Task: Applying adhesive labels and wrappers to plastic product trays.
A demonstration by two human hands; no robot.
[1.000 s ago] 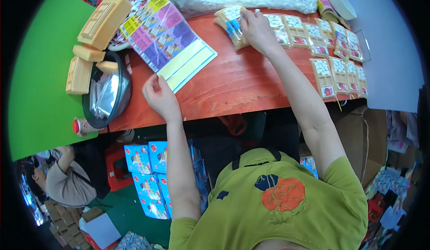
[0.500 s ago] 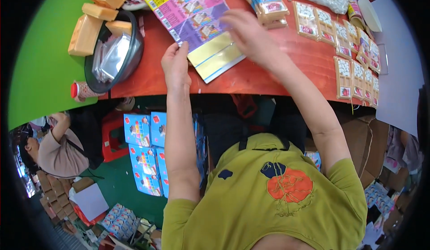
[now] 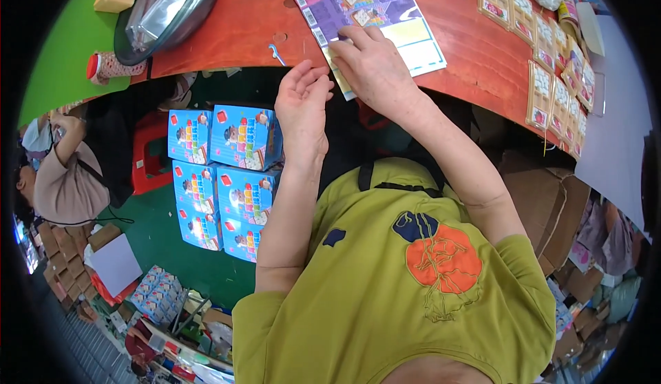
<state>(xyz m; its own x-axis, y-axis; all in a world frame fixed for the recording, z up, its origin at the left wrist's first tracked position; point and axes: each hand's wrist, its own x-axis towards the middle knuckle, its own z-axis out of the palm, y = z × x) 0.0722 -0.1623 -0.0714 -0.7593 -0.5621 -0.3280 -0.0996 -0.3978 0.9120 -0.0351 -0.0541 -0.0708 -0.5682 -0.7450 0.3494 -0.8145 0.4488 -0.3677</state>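
One sheet (image 3: 365,0), banded pink, purple and pale yellow, at the red table (image 3: 241,29)'s front edge. I see right hand (image 3: 375,67) bent over it, left hand (image 3: 303,101) loosely curled beside; I cannot tell either's grip.

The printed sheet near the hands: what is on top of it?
The right hand is over the near, pale end of the printed sheet. What that hand covers there cannot be seen.

Printed sheets (image 3: 385,19): smooth, glossy paper, under right hand (image 3: 375,64)
Tabletop (image 3: 255,26): painted wood, grain showing, sheen beyond left hand (image 3: 303,98)
Bowl (image 3: 189,22): shiny dark plastic, left of both hands
Packets (image 3: 165,12) inside: clear, glossy film
Boxes (image 3: 241,136): glossy card, left of left hand
Shirt (image 3: 372,267): matt cloth, below both hands
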